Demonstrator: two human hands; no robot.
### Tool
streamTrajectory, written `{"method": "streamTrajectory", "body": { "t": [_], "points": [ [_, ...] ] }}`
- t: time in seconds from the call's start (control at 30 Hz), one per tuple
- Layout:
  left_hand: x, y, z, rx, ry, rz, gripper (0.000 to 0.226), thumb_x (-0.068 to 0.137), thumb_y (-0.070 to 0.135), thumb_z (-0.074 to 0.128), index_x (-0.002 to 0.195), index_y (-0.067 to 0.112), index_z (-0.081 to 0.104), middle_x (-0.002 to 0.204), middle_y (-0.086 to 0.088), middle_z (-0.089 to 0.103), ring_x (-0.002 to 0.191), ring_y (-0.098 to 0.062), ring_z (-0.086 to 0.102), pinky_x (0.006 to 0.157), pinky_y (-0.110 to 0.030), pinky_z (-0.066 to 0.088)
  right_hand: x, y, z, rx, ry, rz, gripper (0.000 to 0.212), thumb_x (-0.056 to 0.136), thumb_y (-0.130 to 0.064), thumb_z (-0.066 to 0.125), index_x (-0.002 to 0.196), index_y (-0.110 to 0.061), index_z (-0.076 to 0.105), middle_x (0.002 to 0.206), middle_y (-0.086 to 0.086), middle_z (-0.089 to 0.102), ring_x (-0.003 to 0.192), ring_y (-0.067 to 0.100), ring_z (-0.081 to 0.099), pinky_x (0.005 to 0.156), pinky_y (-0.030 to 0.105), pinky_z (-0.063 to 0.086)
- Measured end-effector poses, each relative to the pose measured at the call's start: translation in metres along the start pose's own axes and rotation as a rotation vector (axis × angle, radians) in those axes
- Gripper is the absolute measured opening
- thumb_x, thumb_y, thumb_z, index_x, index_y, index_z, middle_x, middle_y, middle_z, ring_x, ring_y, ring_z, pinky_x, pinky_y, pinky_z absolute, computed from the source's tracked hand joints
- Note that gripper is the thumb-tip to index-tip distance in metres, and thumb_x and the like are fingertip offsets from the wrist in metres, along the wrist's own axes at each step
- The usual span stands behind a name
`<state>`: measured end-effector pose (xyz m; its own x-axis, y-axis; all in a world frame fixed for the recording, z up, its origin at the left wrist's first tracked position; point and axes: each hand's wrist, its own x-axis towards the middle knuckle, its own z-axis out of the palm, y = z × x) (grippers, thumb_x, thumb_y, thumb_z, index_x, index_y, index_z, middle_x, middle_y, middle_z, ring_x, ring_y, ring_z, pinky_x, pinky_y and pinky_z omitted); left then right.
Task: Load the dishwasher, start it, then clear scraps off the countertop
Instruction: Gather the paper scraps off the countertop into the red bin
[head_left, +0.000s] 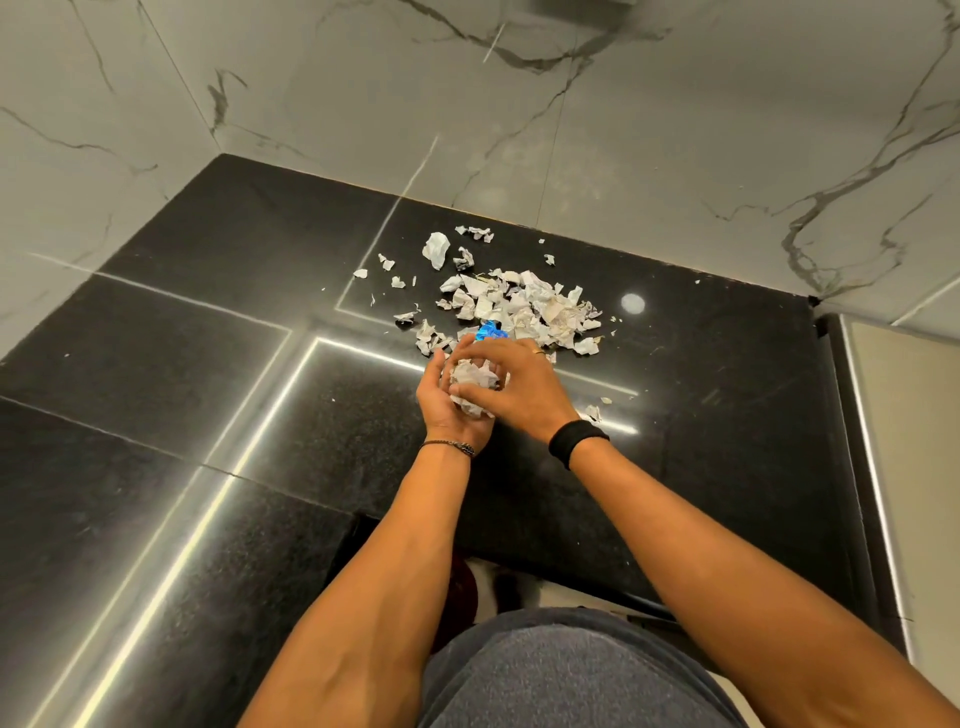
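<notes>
From my remote seat I see the wad of scraps (470, 382) as a crumpled, whitish lump of torn paper with faint grey print. It is nearly round, a little longer in the direction running away from me, and has no clear end that points anywhere. It sits above the table (260, 364), cupped between both hands. The left grip (447, 410) lies under it, palm up, with fingers curled round its left side. The right grip (524, 384) closes over it from the right, fingers bent across the top.

Just beyond the fingertips lies the pile of scraps (524, 309), the same creased white paper. Its long axis runs left to right along the wall (623, 130), and loose bits trail off to the back left. A shiny blue scrap (491, 330) sits at its near edge. A few pieces (592, 413) lie beside my right wrist.
</notes>
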<state>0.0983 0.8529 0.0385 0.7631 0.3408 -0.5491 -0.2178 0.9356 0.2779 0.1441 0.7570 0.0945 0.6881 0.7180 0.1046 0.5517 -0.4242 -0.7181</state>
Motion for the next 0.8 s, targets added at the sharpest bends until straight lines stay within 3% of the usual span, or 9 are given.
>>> {"method": "streamTrajectory", "body": {
  "t": [0.13, 0.2, 0.23, 0.3, 0.4, 0.5, 0.63, 0.73, 0.8],
  "points": [
    [-0.003, 0.005, 0.001, -0.023, -0.002, 0.026, 0.055, 0.099, 0.042, 0.052, 0.14, 0.007, 0.058, 0.134, -0.02, 0.064, 0.123, -0.036, 0.062, 0.112, -0.047, 0.044, 0.003, -0.007, -0.004, 0.195, 0.126, 0.045, 0.023, 0.09, -0.044, 0.07, 0.109, -0.03, 0.07, 0.109, -0.02, 0.066, 0.103, -0.013, 0.051, 0.1, 0.031, 0.043],
    [-0.005, 0.008, 0.003, -0.021, -0.031, 0.031, 0.047, 0.1, 0.04, 0.05, 0.129, 0.006, 0.065, 0.139, -0.022, 0.059, 0.129, -0.038, 0.059, 0.113, -0.048, 0.043, 0.003, -0.007, -0.001, 0.328, 0.155, 0.159, 0.025, 0.097, -0.046, 0.06, 0.112, -0.029, 0.069, 0.111, -0.019, 0.066, 0.107, -0.008, 0.056, 0.101, 0.033, 0.047],
    [-0.007, 0.009, 0.004, -0.027, -0.037, 0.034, 0.044, 0.1, 0.039, 0.05, 0.124, 0.005, 0.067, 0.141, -0.022, 0.058, 0.131, -0.038, 0.056, 0.115, -0.049, 0.04, 0.002, -0.007, 0.002, 0.403, 0.17, 0.218, 0.026, 0.099, -0.048, 0.055, 0.113, -0.029, 0.068, 0.107, -0.02, 0.067, 0.105, -0.005, 0.059, 0.098, 0.032, 0.049],
    [-0.011, 0.012, 0.007, -0.055, -0.061, 0.037, 0.044, 0.1, 0.037, 0.05, 0.123, 0.003, 0.066, 0.142, -0.024, 0.057, 0.134, -0.038, 0.053, 0.118, -0.049, 0.036, 0.001, -0.012, 0.009, 0.576, 0.192, 0.32, 0.029, 0.104, -0.045, 0.046, 0.116, -0.028, 0.066, 0.097, -0.023, 0.067, 0.095, -0.009, 0.061, 0.087, 0.019, 0.049],
    [-0.019, 0.019, 0.012, -0.074, -0.086, 0.054, 0.047, 0.101, 0.039, 0.051, 0.127, 0.002, 0.063, 0.142, -0.024, 0.056, 0.133, -0.037, 0.055, 0.118, -0.047, 0.037, 0.002, -0.029, 0.018, 0.834, 0.222, 0.461, 0.047, 0.103, -0.053, 0.035, 0.128, -0.023, 0.061, 0.111, -0.022, 0.063, 0.104, -0.012, 0.06, 0.08, 0.007, 0.046],
    [-0.026, 0.027, 0.012, -0.067, -0.09, 0.089, 0.045, 0.101, 0.038, 0.05, 0.12, 0.001, 0.066, 0.135, -0.022, 0.061, 0.132, -0.037, 0.055, 0.116, -0.048, 0.039, 0.003, -0.046, 0.031, 1.008, 0.25, 0.533, 0.054, 0.1, -0.06, 0.033, 0.125, -0.022, 0.062, 0.113, -0.015, 0.066, 0.101, -0.008, 0.065, 0.079, 0.012, 0.051],
    [-0.044, 0.035, 0.012, -0.021, -0.081, 0.172, 0.039, 0.103, 0.031, 0.045, 0.113, 0.001, 0.068, 0.119, -0.017, 0.069, 0.117, -0.032, 0.065, 0.105, -0.044, 0.051, 0.004, -0.066, 0.051, 1.071, 0.24, 0.54, 0.066, 0.091, -0.072, 0.047, 0.127, -0.02, 0.065, 0.124, 0.001, 0.069, 0.114, 0.016, 0.067, 0.099, 0.039, 0.054],
    [-0.06, 0.041, 0.007, 0.007, -0.046, 0.225, 0.034, 0.101, 0.021, 0.044, 0.111, 0.001, 0.069, 0.112, -0.015, 0.071, 0.104, -0.027, 0.071, 0.095, -0.037, 0.057, -0.002, -0.078, 0.066, 1.041, 0.257, 0.532, 0.042, 0.096, -0.055, 0.053, 0.112, -0.02, 0.07, 0.117, 0.004, 0.072, 0.113, 0.022, 0.067, 0.104, 0.048, 0.05],
    [-0.068, 0.045, -0.002, 0.011, -0.01, 0.255, 0.034, 0.103, 0.018, 0.041, 0.113, 0.001, 0.069, 0.107, -0.013, 0.074, 0.1, -0.025, 0.072, 0.089, -0.034, 0.058, -0.008, -0.085, 0.076, 1.043, 0.241, 0.536, 0.04, 0.097, -0.049, 0.055, 0.119, -0.019, 0.07, 0.121, 0.003, 0.071, 0.116, 0.02, 0.066, 0.106, 0.047, 0.049]
  ]
}}
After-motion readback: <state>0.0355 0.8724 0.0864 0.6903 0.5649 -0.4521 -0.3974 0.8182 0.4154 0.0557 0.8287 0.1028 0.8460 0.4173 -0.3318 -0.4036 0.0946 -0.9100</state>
